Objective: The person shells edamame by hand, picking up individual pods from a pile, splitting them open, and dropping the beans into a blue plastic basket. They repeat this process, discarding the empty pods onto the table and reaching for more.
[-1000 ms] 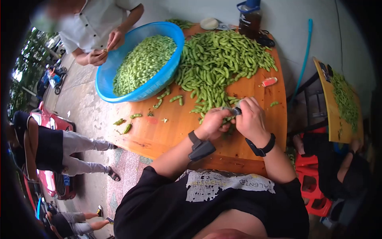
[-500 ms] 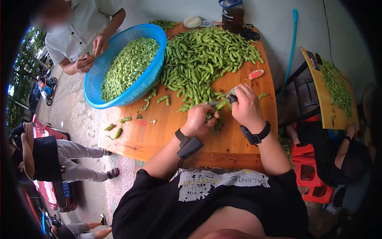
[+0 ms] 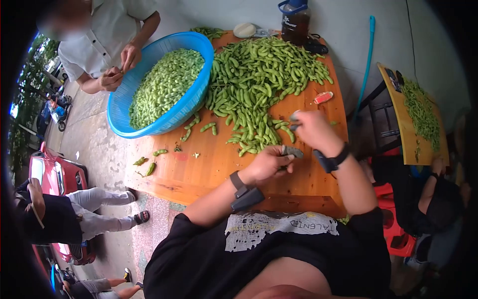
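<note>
My left hand (image 3: 270, 163) is above the front of the wooden table (image 3: 224, 174). Its fingers are curled in, a grey wrap covers a fingertip, and whatever lies inside is hidden. To its right, my right hand (image 3: 318, 130) is smeared by motion beside the near edge of the edamame pods (image 3: 264, 74). Dark and grey coverings show on its fingers, but I cannot make out anything held. Left of the heaped green pods stands a blue plastic basket (image 3: 209, 70), tilted in view and filled with light green shelled beans (image 3: 167, 84).
Across the basket, a co-worker's hands (image 3: 119, 70) pinch something small. A dark jug (image 3: 295, 22) and a red-and-white packet (image 3: 323, 97) sit on the table. Loose pods (image 3: 160, 152) lie at left. Red stools (image 3: 398, 239) and a second table (image 3: 398, 114) stand at right.
My hands have moved apart. The right one swung up and right toward the pods; the left shifted right and slightly down. Greens that hung between them no longer show there.
</note>
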Tool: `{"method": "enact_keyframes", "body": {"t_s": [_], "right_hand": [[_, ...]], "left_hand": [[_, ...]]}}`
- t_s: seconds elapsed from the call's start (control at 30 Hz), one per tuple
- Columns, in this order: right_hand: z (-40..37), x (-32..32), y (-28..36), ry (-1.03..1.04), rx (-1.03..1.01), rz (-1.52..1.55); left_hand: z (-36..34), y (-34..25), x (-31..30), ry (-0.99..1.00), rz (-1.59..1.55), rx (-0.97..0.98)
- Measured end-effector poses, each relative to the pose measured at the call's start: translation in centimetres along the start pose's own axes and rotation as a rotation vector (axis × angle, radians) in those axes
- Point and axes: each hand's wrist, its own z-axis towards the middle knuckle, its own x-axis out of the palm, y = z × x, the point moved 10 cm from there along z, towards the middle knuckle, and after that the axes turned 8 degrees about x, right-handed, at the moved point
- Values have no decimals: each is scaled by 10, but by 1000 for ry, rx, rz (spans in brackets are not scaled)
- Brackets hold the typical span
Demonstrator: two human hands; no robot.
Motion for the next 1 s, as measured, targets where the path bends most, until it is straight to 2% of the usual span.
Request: {"method": "enact_keyframes", "body": {"t_s": [0.07,0.13,0.17,0.2,0.27,0.33,0.4,0.47,0.53,0.6,0.63,0.67,0.7,0.73,0.8,0.87,0.93,1.0], "right_hand": [[14,41,-1,45,45,-111],[22,48,9,4,7,-144],[28,47,11,-38,9,-194],[33,51,10,56,84,-323],[38,59,6,111,91,-383],[35,57,10,156,52,-340],[31,55,8,189,24,-307],[26,43,13,76,-41,-107],[22,28,15,5,-26,-30],[18,7,16,-91,-25,78],[12,7,15,10,30,219],[6,6,15,8,25,219],[-2,12,10,78,81,512],[-11,20,7,148,141,807],[-19,21,5,137,168,870],[-26,23,2,121,224,995],[-26,31,-7,142,235,999],[-28,35,-5,187,204,1081]], "left_hand": [[0,-9,-5,-50,17,26],[-3,-23,-20,-124,29,74],[-4,-27,-19,-89,-48,92],[-4,-30,-15,-44,-129,103],[-5,-35,-16,-64,-205,146],[-8,-48,-31,-209,-132,197],[-7,-52,-40,-253,-141,228],[-7,-62,-56,-347,-80,346],[-8,-67,-55,-302,-68,369],[-20,-84,-64,-489,126,502],[-18,-82,-64,-491,129,505],[-16,-85,-63,-486,216,564],[-20,-93,-57,-480,302,618],[-23,-94,-54,-482,303,613],[-16,-86,-27,-241,246,468],[-8,-71,-33,-209,221,526],[-1,-54,-35,-150,212,334],[2,-48,-35,-136,89,298]]}}
